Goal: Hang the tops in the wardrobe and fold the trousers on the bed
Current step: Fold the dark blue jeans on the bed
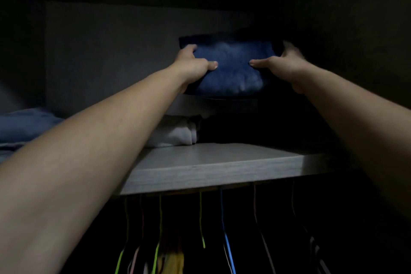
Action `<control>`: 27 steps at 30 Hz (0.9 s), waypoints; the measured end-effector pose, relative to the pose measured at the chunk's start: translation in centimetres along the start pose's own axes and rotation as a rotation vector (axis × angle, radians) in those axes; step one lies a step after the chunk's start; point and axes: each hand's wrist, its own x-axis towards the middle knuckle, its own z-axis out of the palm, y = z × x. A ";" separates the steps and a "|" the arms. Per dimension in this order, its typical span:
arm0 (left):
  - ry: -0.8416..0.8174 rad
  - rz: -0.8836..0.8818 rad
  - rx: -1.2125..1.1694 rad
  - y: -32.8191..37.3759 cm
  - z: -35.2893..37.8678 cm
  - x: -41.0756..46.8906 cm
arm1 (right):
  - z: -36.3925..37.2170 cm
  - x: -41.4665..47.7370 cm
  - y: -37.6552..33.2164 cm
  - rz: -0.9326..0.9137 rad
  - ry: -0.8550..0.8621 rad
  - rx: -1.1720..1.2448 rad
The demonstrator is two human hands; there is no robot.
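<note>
Trousers [231, 71], folded into a thick blue bundle, sit up in the wardrobe's top compartment, above the shelf [211, 167], toward the back and right of centre. Something dark lies under them; can't tell if the bundle rests on it or hangs in the grip.

Progress, as a guess: this pair is folded already and is at the shelf stage, so the folding part looks at least partly done. Bed isn't in view, so what's left there is unknown.

L hand [191, 66] grips the bundle's left end, thumb across the front, fingers round the side. R hand [287, 66] mirrors it on the right end, thumb on the front, fingers wrapped behind. Bundle is squeezed btw the two.

Further out: white folded garment [175, 133] on the shelf below-left, blue pile [24, 124] at far left. Under the shelf, coloured hangers [226, 240] w/ some clothes on them, so prob. some tops are hung.
</note>
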 end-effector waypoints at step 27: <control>-0.358 0.251 0.671 -4.6 4.7 0.3 | 2.0 4.3 2.6 0.086 -0.670 -1.243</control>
